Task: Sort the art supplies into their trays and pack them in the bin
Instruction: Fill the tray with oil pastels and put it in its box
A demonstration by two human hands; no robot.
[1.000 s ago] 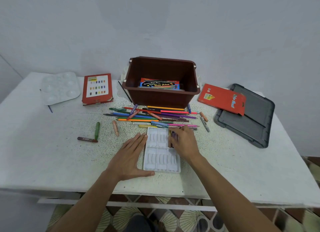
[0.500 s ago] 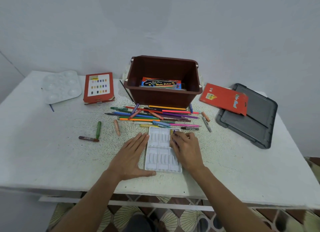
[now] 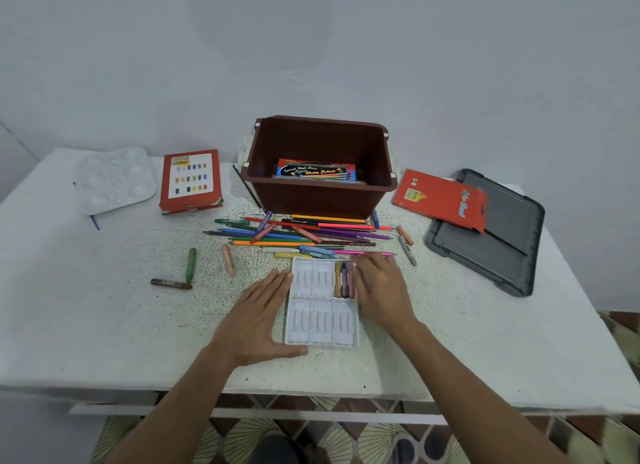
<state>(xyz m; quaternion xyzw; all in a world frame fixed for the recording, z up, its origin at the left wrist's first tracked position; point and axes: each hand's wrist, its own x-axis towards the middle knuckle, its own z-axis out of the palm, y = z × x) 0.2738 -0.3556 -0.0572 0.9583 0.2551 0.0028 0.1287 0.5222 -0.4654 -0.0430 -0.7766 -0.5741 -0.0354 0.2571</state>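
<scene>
The white crayon tray [image 3: 322,325] lies on the surface before me. It is thin moulded plastic, which I judge light and flexy, so best held by its rims. My left hand [image 3: 259,318] braces its left edge, fingers straight and together. My right hand [image 3: 381,290] sits beside three seated crayons [image 3: 344,280]; I cannot tell its grip. Loose pencils [image 3: 298,236] crowd the brown bin [image 3: 318,200].

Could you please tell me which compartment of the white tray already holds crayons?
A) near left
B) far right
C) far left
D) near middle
B: the crayons lie side by side in the far right compartment of the tray, and its other compartments show only bare white slots.
</scene>
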